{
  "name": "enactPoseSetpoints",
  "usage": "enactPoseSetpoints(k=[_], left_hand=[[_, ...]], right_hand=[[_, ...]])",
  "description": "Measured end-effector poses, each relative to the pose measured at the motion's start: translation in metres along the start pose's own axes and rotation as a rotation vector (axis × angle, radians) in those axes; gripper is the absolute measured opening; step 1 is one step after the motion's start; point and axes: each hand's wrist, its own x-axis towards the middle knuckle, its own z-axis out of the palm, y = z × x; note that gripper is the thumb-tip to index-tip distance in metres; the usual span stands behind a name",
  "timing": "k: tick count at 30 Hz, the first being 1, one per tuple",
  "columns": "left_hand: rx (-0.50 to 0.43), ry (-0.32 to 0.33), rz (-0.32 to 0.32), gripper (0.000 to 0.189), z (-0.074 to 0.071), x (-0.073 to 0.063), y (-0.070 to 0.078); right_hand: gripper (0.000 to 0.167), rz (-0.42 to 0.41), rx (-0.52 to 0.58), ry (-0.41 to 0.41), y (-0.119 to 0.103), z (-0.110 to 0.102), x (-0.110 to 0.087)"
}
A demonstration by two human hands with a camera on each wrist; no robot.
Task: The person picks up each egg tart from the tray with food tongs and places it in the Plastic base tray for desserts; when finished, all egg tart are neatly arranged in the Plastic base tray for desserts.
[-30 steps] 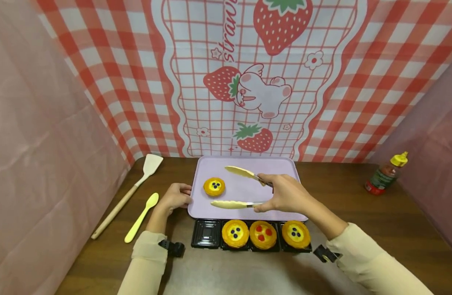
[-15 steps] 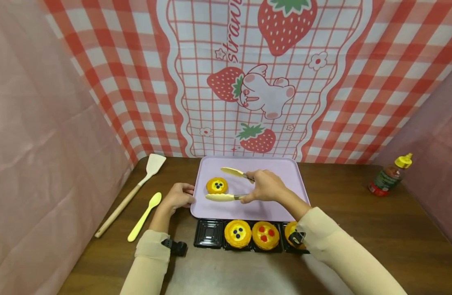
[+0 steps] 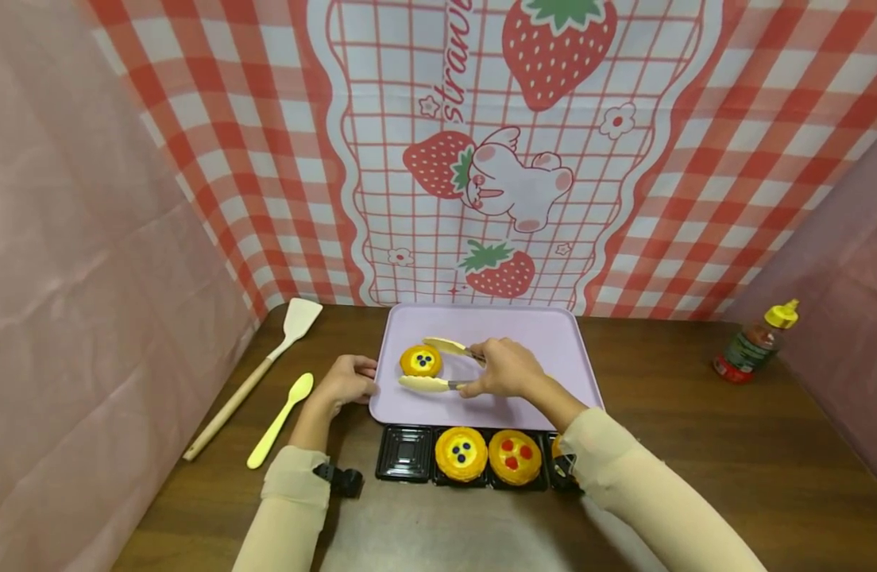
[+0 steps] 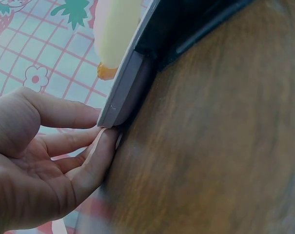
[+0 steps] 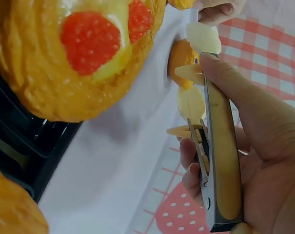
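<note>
My left hand (image 3: 349, 380) is at the left edge of the lilac tray (image 3: 546, 342), its fingers and thumb pinching the rim in the left wrist view. My right hand (image 3: 508, 368) holds tongs (image 3: 427, 384) with cream-coloured tips over the tray. A small egg tart (image 3: 420, 360) with blue berries sits on the tray's left side. The tong tips are spread, one behind the tart and one in front of it, close to its sides. In the right wrist view the tongs' handle (image 5: 220, 146) lies between thumb and fingers.
In front of the tray stands a row of black compartments; the leftmost compartment (image 3: 404, 453) has no tart. A blue-berry tart (image 3: 461, 454), a red-berry tart (image 3: 515, 457) and a partly hidden tart fill the others. A spatula (image 3: 267, 361), a yellow spoon (image 3: 281, 421) and a sauce bottle (image 3: 753, 342) lie farther out.
My right hand has moved left with the tongs, bringing their tips from the right of the tart to either side of it. My left hand stays at the tray's edge.
</note>
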Motion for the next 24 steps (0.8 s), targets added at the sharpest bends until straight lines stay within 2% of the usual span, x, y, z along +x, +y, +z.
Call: enactPoseSetpoints(k=[8, 18, 24], left_hand=[[0.007, -0.007, 0.0, 0.049, 0.001, 0.002, 0.003], [0.008, -0.004, -0.001, 0.049, 0.0, 0.002, 0.003], [0.003, 0.011, -0.007, 0.05, -0.001, 0.001, 0.001]], right_hand=[[0.068, -0.003, -0.016, 0.002, 0.002, 0.0, -0.003], [0.069, -0.023, 0.018, 0.018, 0.006, -0.003, -0.005], [0.074, -0.053, 0.047, 0.042, 0.005, -0.015, -0.006]])
